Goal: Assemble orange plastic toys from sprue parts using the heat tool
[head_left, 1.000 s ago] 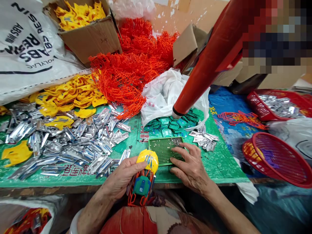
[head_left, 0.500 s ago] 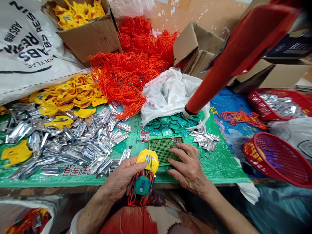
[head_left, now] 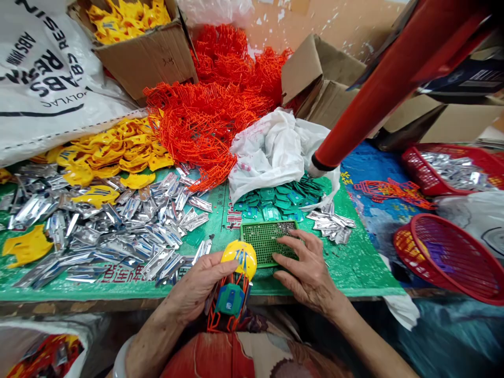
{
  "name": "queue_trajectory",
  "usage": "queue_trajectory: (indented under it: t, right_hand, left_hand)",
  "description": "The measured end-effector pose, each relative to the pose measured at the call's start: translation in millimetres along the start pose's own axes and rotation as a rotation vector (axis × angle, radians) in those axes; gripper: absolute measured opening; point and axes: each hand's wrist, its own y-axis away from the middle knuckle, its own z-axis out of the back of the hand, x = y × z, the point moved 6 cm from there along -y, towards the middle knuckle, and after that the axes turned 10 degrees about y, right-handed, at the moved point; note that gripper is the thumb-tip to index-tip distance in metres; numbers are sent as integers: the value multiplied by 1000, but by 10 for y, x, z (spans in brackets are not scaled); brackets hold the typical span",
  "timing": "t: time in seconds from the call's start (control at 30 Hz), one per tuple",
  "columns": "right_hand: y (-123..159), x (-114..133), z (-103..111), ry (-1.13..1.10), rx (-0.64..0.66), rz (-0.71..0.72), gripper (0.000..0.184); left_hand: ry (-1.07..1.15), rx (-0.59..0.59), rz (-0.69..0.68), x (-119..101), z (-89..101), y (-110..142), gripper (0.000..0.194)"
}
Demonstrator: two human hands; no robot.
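My left hand [head_left: 197,286] is closed on a plastic toy assembly, with the thumb on its yellow rounded end. The toy assembly [head_left: 230,299] has an orange frame and a green-and-blue block in its middle, and hangs over the front edge of the table. My right hand [head_left: 305,270] rests at the right side of a shallow green grid tray [head_left: 258,244], fingers spread. Small dark metal bits, too small to make out, lie in the tray's upper right corner. Whether the right fingertips touch any of them is not clear.
Silver metallic pieces [head_left: 129,226] and yellow parts [head_left: 118,147] cover the left side. Orange frames [head_left: 205,115] pile up behind. Green pieces [head_left: 271,199] spill from a white bag [head_left: 271,142]. A thick red rod [head_left: 366,115] slants overhead. Red baskets [head_left: 449,257] stand right.
My right hand has shifted slightly right over the tray. The red rod's lower end has moved a little right. My left hand and the toy assembly are nearly unchanged.
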Motion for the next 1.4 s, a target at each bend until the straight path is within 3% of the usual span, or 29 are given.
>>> queue_trajectory:
  t: [0.33, 0.6, 0.83, 1.03, 1.23, 1.4]
  right_hand:
    - [-50, 1, -47, 40, 34, 36, 21]
    - [1, -59, 5, 33, -52, -54, 18]
    - [8, 23, -64, 46, 17, 31, 21]
    - [-13, -88, -77, 193, 44, -121, 29]
    - [-1, 22, -47, 66, 57, 19, 22]
    - [25, -122, -54, 171, 0, -115, 23]
  left_hand:
    - [-2, 8, -14, 5, 8, -13, 32]
    - [-8, 0, -12, 5, 11, -14, 37]
    - [-24, -8, -11, 0, 8, -6, 37]
    - [-25, -1, -10, -1, 6, -7, 36]
    - [-21, 1, -17, 5, 18, -11, 36]
    - [-7, 19, -11, 11, 27, -24, 35]
